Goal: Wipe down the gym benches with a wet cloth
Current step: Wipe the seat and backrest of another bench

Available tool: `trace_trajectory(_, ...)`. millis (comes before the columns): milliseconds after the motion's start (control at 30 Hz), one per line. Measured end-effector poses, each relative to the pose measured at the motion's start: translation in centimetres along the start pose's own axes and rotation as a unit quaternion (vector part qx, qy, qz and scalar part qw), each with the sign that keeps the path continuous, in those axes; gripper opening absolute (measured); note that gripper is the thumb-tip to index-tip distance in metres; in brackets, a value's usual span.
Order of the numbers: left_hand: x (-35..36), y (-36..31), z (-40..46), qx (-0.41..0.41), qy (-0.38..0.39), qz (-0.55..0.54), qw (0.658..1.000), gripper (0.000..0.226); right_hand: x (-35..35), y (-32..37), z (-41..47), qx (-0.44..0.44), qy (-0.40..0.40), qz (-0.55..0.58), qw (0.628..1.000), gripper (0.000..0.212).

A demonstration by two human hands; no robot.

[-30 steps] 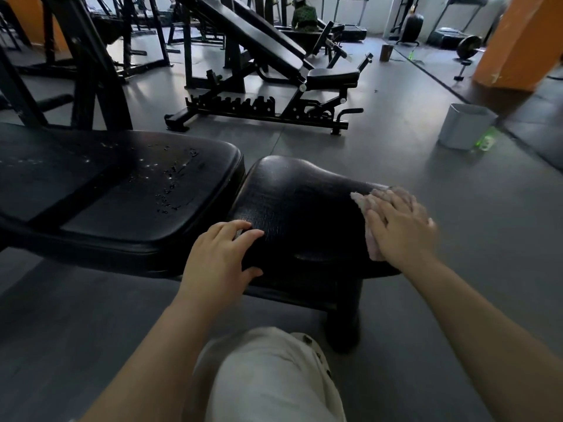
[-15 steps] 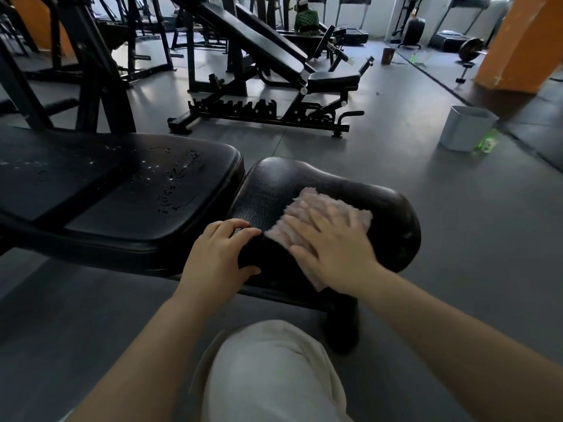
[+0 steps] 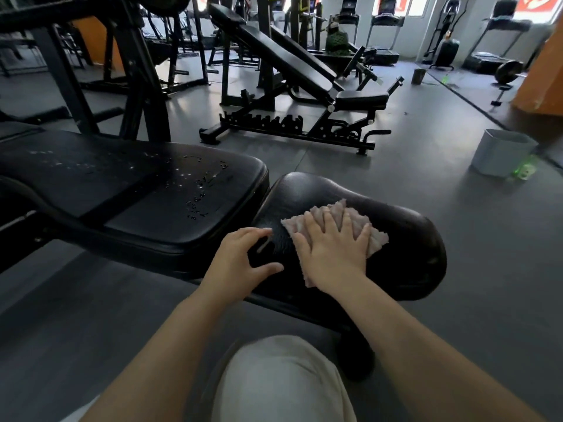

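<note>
Two hands are on the near bench: the right hand presses flat, fingers spread, on the pink cloth on the seat, and the left hand rests on its left edge, fingers bent. The cloth looks crumpled and could bunch up and miss spots. Drops on the long pad to the left might get left behind.

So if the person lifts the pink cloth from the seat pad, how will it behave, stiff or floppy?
Probably floppy: the cloth lies flat and creased under the right hand, following the curved seat pad. It looks thin, so likely light, though wetness would add weight. It should slide easily on the smooth pad.
</note>
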State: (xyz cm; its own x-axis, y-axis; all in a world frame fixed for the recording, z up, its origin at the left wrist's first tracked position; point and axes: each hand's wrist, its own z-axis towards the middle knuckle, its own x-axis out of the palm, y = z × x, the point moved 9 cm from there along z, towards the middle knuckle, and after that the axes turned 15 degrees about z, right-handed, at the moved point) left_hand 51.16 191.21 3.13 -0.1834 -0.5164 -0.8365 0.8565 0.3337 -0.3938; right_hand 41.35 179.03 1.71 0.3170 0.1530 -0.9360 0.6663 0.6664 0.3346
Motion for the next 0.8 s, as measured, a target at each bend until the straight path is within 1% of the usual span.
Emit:
trace_trajectory(67, -0.3, 0.9, 0.3, -0.059, -0.004, -0.042, 0.997, 0.047, 1.0, 1.9, -0.2, -0.043, 0.026, -0.006, 0.999, 0.062)
trace_trajectory(133, -0.3, 1.6, 0.4, -0.094, -0.011, -0.035, 0.995, 0.041, 1.6, 3.8, -0.5, -0.099, 0.05, -0.014, 0.994, 0.072)
trace_trajectory(167, -0.3, 1.8, 0.2, -0.107, -0.015, -0.026, 0.994, 0.039, 1.7, 4.5, -0.6, -0.12, 0.067, -0.003, 0.99, 0.07)
trace_trajectory(233, -0.2, 2.0, 0.0, -0.125, -0.024, -0.013, 0.992, 0.037, 1.3, 5.3, -0.5, -0.144, 0.107, 0.068, 0.981, 0.057)
trace_trajectory(300, -0.1, 1.9, -0.1, -0.138, -0.038, -0.002, 0.99, 0.033, -0.1, 5.7, -0.2, -0.163, 0.113, 0.183, 0.963, 0.058)
trace_trajectory(333, -0.1, 1.6, -0.2, -0.141, -0.047, 0.001, 0.989, 0.029, -0.8, 5.6, 0.1, -0.171, 0.11, 0.222, 0.954, 0.061)
trace_trajectory(367, -0.3, 1.1, -0.2, -0.138, -0.057, 0.003, 0.989, 0.025, -1.2, 5.5, 0.4, -0.174, 0.108, 0.232, 0.951, 0.063)
trace_trajectory(433, -0.5, 0.2, -0.3, -0.131, -0.068, -0.006, 0.989, 0.022, -1.4, 4.5, 1.3, -0.152, 0.103, 0.169, 0.968, 0.068)
trace_trajectory(500, -0.6, 0.1, -0.6, -0.141, -0.062, -0.035, 0.987, 0.017, -1.7, 3.2, 2.2, -0.103, 0.096, 0.095, 0.985, 0.072)
trace_trajectory(533, -0.9, 0.3, -0.8, -0.151, -0.065, -0.05, 0.985, 0.018, -1.8, 2.9, 2.6, -0.091, 0.094, 0.088, 0.987, 0.071)
trace_trajectory(567, -1.3, 0.6, -1.0, -0.162, -0.072, -0.063, 0.982, 0.02, -1.8, 3.0, 2.8, -0.095, 0.092, 0.103, 0.986, 0.066)
trace_trajectory(633, -2.5, 1.3, -1.1, -0.18, -0.094, -0.083, 0.976, 0.024, -1.9, 4.4, 3.1, -0.144, 0.077, 0.161, 0.973, 0.043)
trace_trajectory(667, -3.2, 1.6, -1.0, -0.184, -0.103, -0.087, 0.974, 0.023, -1.9, 5.4, 3.2, -0.173, 0.065, 0.191, 0.964, 0.031)
trace_trajectory(700, -3.8, 1.9, -0.8, -0.181, -0.109, -0.084, 0.974, 0.021, -1.9, 6.4, 3.4, -0.196, 0.056, 0.218, 0.955, 0.023)
trace_trajectory(733, -4.4, 2.1, -0.4, -0.174, -0.112, -0.07, 0.976, 0.019, -1.8, 7.3, 3.7, -0.212, 0.05, 0.243, 0.945, 0.022)
trace_trajectory(800, -5.2, 2.6, 0.9, -0.155, -0.112, -0.019, 0.981, 0.019, -1.4, 9.0, 4.8, -0.235, 0.047, 0.279, 0.93, 0.029)
